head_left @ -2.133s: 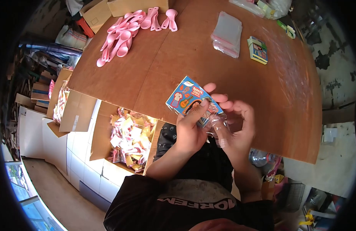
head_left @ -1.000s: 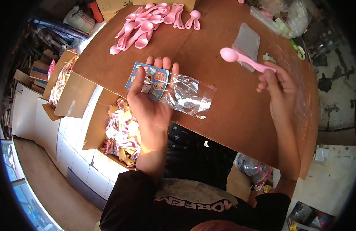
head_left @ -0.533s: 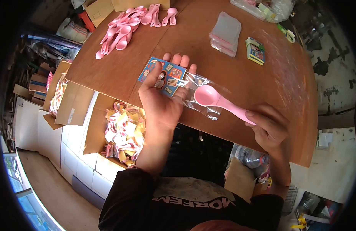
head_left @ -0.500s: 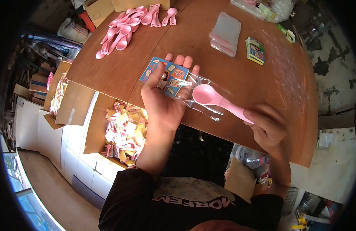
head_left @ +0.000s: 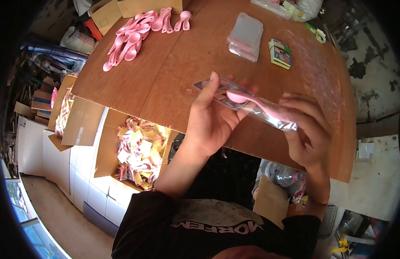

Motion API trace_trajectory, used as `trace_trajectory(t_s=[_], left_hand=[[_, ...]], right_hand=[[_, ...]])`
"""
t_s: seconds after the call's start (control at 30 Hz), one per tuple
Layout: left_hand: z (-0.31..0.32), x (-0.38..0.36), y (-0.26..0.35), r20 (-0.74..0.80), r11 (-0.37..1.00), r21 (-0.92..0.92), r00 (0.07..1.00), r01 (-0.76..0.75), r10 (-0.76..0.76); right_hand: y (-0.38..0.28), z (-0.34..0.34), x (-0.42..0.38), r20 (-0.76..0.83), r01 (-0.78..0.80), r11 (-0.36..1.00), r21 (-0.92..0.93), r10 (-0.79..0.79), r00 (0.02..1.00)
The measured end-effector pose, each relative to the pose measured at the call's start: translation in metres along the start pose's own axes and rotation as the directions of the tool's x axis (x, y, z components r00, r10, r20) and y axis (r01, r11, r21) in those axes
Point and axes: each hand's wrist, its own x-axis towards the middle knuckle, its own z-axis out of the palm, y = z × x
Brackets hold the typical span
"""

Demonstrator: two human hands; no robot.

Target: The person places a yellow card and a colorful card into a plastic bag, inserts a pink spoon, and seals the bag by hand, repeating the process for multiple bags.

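My left hand (head_left: pixel 215 118) is palm up, its thumb and fingers closed on a printed card (head_left: pixel 223 98) and the end of a clear plastic bag (head_left: pixel 262 113). Inside the bag lies a pink spoon (head_left: pixel 251 101), its bowl toward my left hand, over the card's edge. My right hand (head_left: pixel 308 127) has its fingers around the other end of the bag, near the spoon's handle. Some of its fingertips are hidden behind the plastic.
Pink spoons (head_left: pixel 133 36) lie at the table's far left. Flat clear bags (head_left: pixel 245 36) and a stack of cards (head_left: pixel 280 54) are farther back. A box of packed items (head_left: pixel 141 151) stands below the table's near-left edge; plastic bottles (head_left: pixel 280 174) lie below right.
The spoon has gone into the bag, which my right hand now grips at its end. My left hand has moved right and tilted the card.
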Motion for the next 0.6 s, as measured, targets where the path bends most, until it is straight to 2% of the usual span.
trace_trajectory(t_s=[0.03,0.07,0.13,0.17,0.2,0.23,0.27,0.3,0.4,0.43,0.5,0.53,0.6], left_hand=[[-0.005,0.002,0.001,0.035,0.998,0.063,0.999,0.01,-0.012],[-0.008,0.002,-0.001,0.037,0.998,0.059,0.999,0.01,-0.012],[-0.01,0.0,-0.006,0.032,0.922,0.348,0.984,-0.173,0.172],[-0.012,-0.005,-0.005,0.101,0.839,0.493,0.973,-0.23,0.208],[-0.012,-0.007,-0.005,0.1,0.839,0.492,0.973,-0.23,0.208],[-0.013,-0.008,-0.004,0.217,0.607,0.724,0.943,-0.328,0.25],[-0.012,-0.009,-0.004,0.341,0.304,0.861,0.907,-0.407,0.249],[-0.012,-0.01,-0.004,0.341,0.307,0.861,0.908,-0.406,0.245],[-0.011,-0.009,0.0,0.473,-0.021,0.875,0.848,-0.483,0.24],[-0.01,-0.009,0.002,0.475,-0.017,0.874,0.846,-0.486,0.242],[-0.007,-0.011,0.007,0.528,-0.16,0.849,0.82,-0.503,0.221],[-0.006,-0.011,0.008,0.527,-0.16,0.85,0.821,-0.503,0.219],[-0.005,-0.012,0.01,0.565,-0.354,0.798,0.809,-0.488,0.16]], right_hand=[[-0.001,-0.009,0.001,-0.028,-0.097,0.991,0.089,0.099,0.995],[-0.005,-0.024,0.003,-0.135,-0.138,0.989,0.055,0.144,0.98],[-0.011,-0.048,0.007,-0.355,-0.223,0.974,-0.023,0.201,0.913],[-0.014,-0.055,0.01,-0.466,-0.273,0.96,-0.065,0.213,0.859],[-0.016,-0.059,0.018,-0.465,-0.273,0.96,-0.065,0.213,0.859],[-0.014,-0.063,0.029,-0.405,-0.269,0.96,-0.078,0.216,0.888],[-0.008,-0.064,0.039,-0.344,-0.263,0.96,-0.092,0.217,0.914],[0.008,-0.067,0.047,-0.112,-0.195,0.949,-0.249,0.172,0.979],[0.028,-0.062,0.053,-0.059,-0.187,0.97,-0.158,0.18,0.982],[0.026,-0.061,0.055,-0.057,-0.185,0.969,-0.163,0.178,0.982],[0.017,-0.056,0.059,-0.032,-0.157,0.98,-0.121,0.154,0.987],[0.014,-0.054,0.059,-0.032,-0.159,0.98,-0.121,0.156,0.987],[0.009,-0.052,0.059,-0.011,-0.166,0.978,-0.126,0.166,0.986]])
